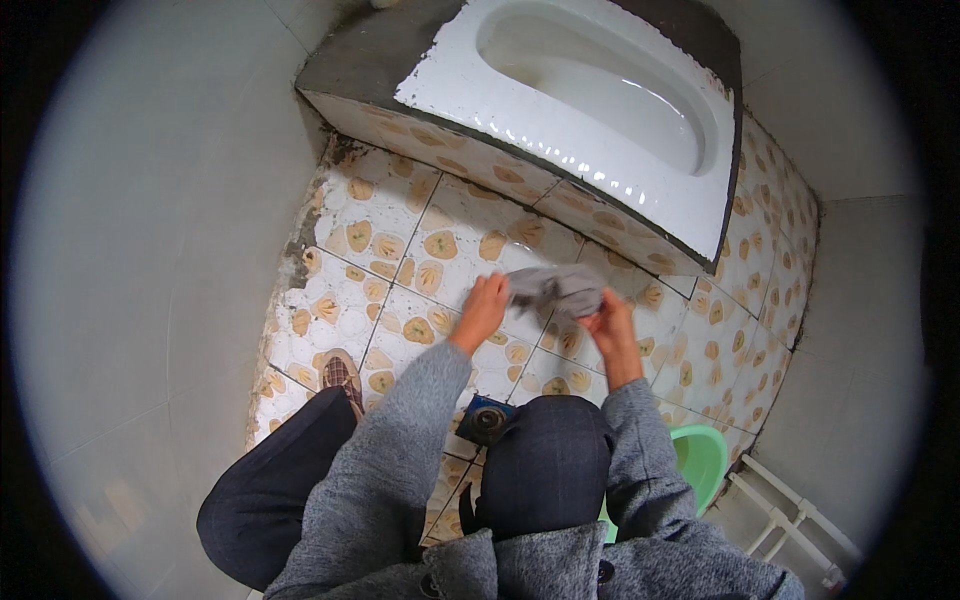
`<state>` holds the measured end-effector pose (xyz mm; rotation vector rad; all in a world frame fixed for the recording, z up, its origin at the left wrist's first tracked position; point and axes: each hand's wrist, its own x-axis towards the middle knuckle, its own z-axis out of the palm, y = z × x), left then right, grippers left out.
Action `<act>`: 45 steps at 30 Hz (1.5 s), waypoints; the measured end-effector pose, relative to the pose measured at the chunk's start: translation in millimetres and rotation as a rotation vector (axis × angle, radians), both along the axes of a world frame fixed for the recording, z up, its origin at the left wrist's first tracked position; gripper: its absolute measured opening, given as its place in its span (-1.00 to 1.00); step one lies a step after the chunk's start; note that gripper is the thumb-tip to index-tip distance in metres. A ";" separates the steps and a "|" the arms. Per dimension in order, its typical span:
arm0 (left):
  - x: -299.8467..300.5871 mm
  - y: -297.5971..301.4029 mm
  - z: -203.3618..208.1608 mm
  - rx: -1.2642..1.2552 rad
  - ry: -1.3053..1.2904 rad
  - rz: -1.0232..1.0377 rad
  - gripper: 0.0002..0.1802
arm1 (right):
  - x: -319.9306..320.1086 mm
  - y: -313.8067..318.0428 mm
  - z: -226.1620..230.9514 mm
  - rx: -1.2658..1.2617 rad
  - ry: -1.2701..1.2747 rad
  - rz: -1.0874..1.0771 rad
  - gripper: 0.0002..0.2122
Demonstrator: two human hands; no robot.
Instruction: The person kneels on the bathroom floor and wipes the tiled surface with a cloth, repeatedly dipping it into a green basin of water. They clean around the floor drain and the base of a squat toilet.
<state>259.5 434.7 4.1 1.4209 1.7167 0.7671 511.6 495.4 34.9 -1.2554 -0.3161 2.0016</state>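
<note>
A crumpled grey cloth [556,288] is stretched between my two hands, over the tiled floor in front of the squat toilet's step. My left hand [485,308] is closed on the cloth's left end. At its right end, my right hand [612,325] grips the other side, fingers wrapped round it. The cloth sags a little in the middle and looks slightly blurred. How far it hangs above the tiles I cannot tell.
A white squat toilet [440,75] is set in a raised tiled step ahead. A floor drain [487,420] lies by my knee. To my right stand a green basin [705,462], partly behind my arm, and white pipes [780,515] along the wall. A grey wall [170,250] rises at left.
</note>
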 end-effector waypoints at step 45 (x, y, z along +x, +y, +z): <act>114.2 159.6 192.1 0.194 -0.286 -0.222 -0.82 | 42.6 78.8 150.5 1.078 -1.362 0.167 -0.49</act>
